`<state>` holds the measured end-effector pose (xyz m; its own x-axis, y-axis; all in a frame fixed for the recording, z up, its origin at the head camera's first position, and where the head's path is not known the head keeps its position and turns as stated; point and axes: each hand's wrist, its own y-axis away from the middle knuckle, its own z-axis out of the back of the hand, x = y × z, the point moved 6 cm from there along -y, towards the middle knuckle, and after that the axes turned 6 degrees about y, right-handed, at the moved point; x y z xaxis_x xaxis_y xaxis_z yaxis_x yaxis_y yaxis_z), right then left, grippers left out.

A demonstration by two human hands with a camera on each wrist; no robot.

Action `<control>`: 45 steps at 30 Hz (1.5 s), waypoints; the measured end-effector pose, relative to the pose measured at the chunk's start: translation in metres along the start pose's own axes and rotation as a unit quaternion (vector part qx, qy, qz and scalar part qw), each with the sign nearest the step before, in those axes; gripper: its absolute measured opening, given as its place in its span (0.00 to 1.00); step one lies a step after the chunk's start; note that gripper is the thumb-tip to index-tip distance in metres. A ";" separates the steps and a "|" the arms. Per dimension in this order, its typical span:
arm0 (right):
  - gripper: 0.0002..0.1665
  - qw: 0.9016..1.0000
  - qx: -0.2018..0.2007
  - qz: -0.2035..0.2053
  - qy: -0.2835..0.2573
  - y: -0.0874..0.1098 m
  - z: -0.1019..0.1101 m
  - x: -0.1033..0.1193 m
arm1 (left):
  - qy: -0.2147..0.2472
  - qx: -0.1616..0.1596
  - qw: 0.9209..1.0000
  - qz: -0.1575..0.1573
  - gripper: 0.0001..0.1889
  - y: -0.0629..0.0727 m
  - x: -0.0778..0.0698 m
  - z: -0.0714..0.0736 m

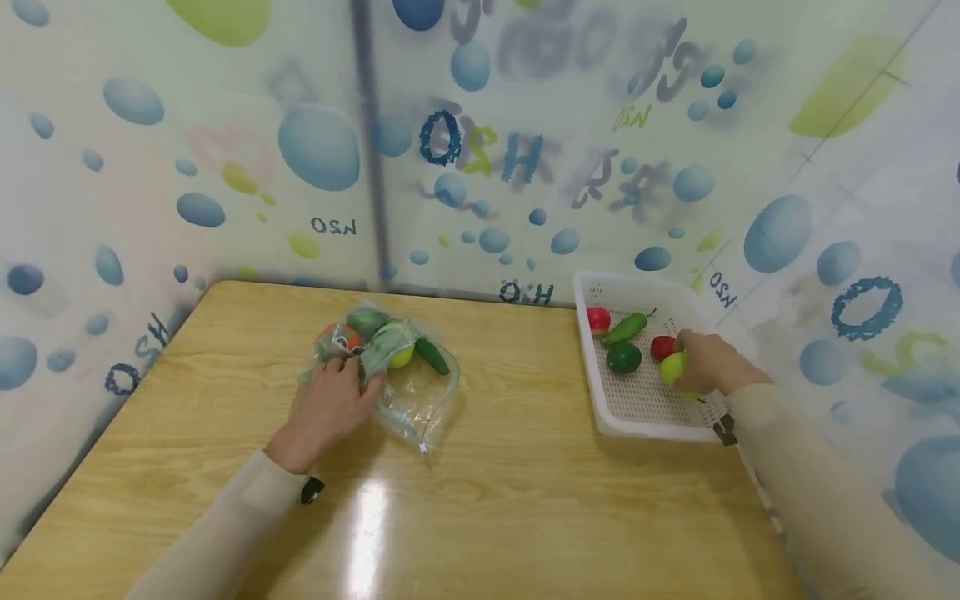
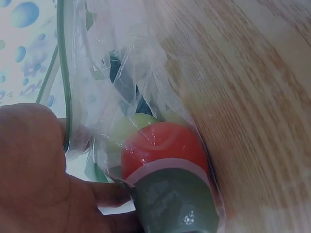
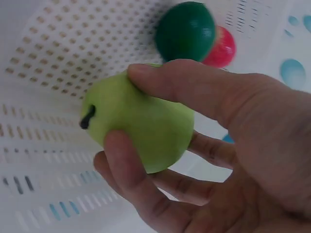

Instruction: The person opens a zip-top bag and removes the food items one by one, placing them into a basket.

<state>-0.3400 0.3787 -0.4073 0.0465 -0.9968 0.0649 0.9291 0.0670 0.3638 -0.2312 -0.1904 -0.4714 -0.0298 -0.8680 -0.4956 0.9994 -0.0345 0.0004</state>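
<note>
My right hand [image 1: 711,363] grips a green fruit [image 3: 155,128], well right of the plastic bag [image 1: 414,402] my left hand [image 1: 332,403] pinches.

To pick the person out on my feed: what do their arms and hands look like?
The left hand and right hand wear no gloves. The left sleeve and right sleeve are long, plain and cream-coloured. A small black piece shows by the left wrist, another black piece by the right; both are too small to identify.
</note>
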 end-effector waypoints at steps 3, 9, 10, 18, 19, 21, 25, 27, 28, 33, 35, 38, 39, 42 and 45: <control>0.39 1.000 0.010 -0.005 0.006 -0.002 -0.004 0.000 | -0.002 -0.005 1.000 -0.007 0.42 0.001 0.000 0.003; 0.33 1.000 0.025 -0.006 0.012 0.002 -0.004 0.000 | 0.003 -0.012 1.000 -0.015 0.42 0.001 -0.001 0.005; 0.32 1.000 0.025 -0.003 0.014 0.002 -0.004 0.001 | 0.004 -0.015 1.000 -0.015 0.42 0.001 -0.001 0.005; 0.27 1.000 0.008 0.005 0.024 -0.006 -0.003 0.006 | -0.004 -0.041 0.999 -0.001 0.40 0.004 -0.003 0.012; 0.27 1.000 0.007 0.006 0.025 -0.005 -0.002 0.007 | -0.006 -0.044 0.999 0.002 0.39 0.005 -0.003 0.012; 0.28 1.000 0.003 0.006 0.029 -0.002 0.001 0.009 | -0.010 -0.047 0.999 0.013 0.39 0.005 -0.004 0.012; 0.32 0.999 -0.018 0.010 0.034 0.003 0.007 0.013 | -0.012 -0.050 0.998 0.029 0.42 0.005 -0.006 0.012; 0.34 0.999 -0.038 0.018 0.032 0.005 0.010 0.018 | -0.009 -0.053 0.998 0.029 0.43 0.005 -0.007 0.012; 0.35 0.998 -0.048 0.021 0.029 0.007 0.011 0.020 | -0.010 -0.057 0.998 0.025 0.42 0.005 -0.008 0.013; 0.35 0.995 -0.090 0.038 0.013 0.012 0.013 0.041 | -0.012 -0.069 0.998 -0.003 0.39 0.005 -0.012 0.013; 0.33 0.994 -0.101 0.046 0.009 0.014 0.011 0.051 | -0.015 -0.071 0.997 -0.009 0.40 0.005 -0.013 0.013; 0.31 0.989 -0.129 0.066 0.011 0.019 0.010 0.068 | -0.015 -0.067 0.998 -0.006 0.39 0.005 -0.013 0.012; 0.30 0.987 -0.139 0.075 0.014 0.021 0.010 0.074 | -0.015 -0.066 0.998 -0.004 0.40 0.005 -0.013 0.012; 0.28 0.980 -0.171 0.102 0.025 0.030 0.013 0.096 | -0.014 -0.056 0.998 0.007 0.40 0.005 -0.012 0.011; 0.28 0.974 -0.192 0.119 0.025 0.040 0.016 0.119 | -0.010 -0.047 0.999 0.018 0.42 0.006 -0.011 0.012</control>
<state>-0.3033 0.2637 -0.3697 0.2856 -0.9567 0.0568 0.9582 0.2842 -0.0318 -0.2255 -0.1869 -0.4555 0.0063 -0.8781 -0.4785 0.9970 0.0423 -0.0644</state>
